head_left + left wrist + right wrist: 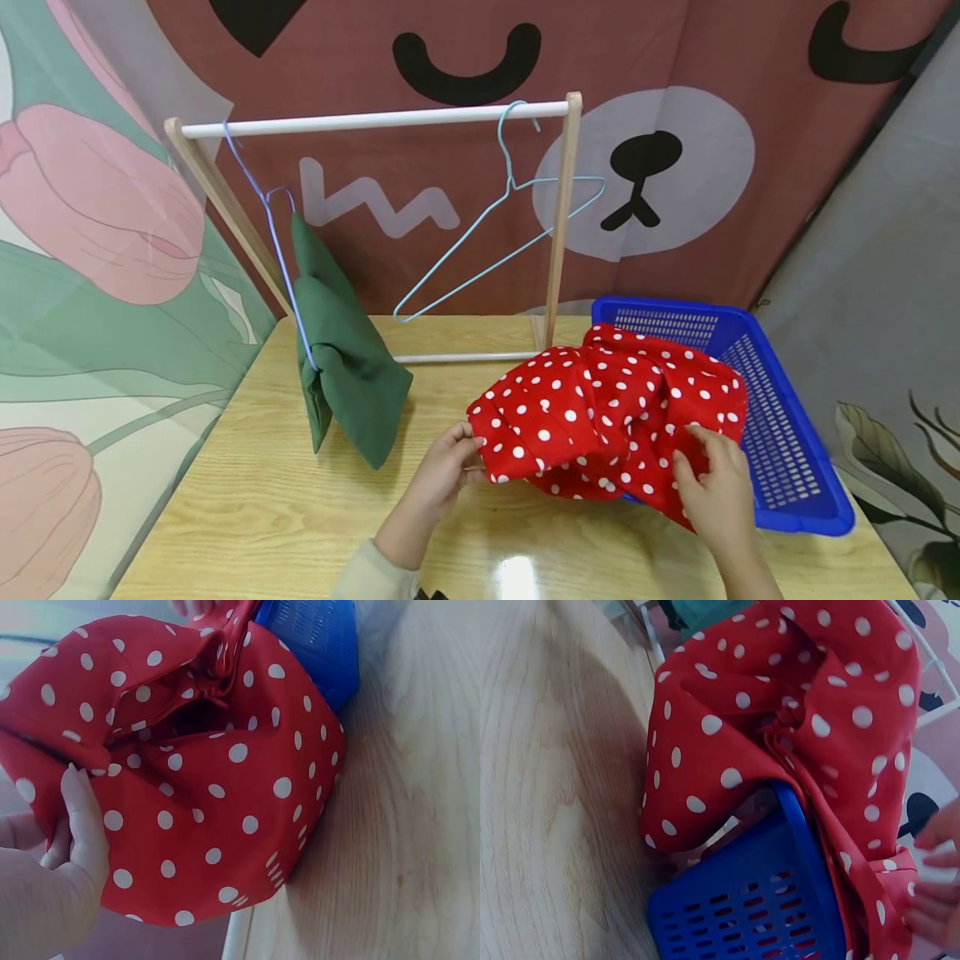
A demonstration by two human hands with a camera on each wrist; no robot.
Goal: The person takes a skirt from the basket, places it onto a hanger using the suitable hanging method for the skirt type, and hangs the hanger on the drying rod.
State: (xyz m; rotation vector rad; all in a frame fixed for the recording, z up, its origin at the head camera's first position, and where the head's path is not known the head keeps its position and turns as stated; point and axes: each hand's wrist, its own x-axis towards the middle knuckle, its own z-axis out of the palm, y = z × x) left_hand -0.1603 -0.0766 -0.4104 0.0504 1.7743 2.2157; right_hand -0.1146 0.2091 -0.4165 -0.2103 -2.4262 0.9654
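A red cloth with white polka dots (570, 408) lies bunched across the near left rim of the blue basket (798, 417), with its left part drawn out over the table. At its left corner my left hand (447, 467) pinches the edge between thumb and fingers; the left wrist view shows the thumb (84, 817) on top of the fabric. Over the basket side, my right hand (716, 487) is at the cloth with thumb and forefinger spread apart. In the right wrist view its fingers (934, 904) look loosely extended beside the fabric.
Behind stands a wooden-legged rack with a white rod (375, 121). From it hang a bare light-blue hanger (480, 275) and, at left, a purple hanger (273, 233) bearing green cloth (352, 375). Everything stands on a wood-grain table (247, 517), with printed curtains around.
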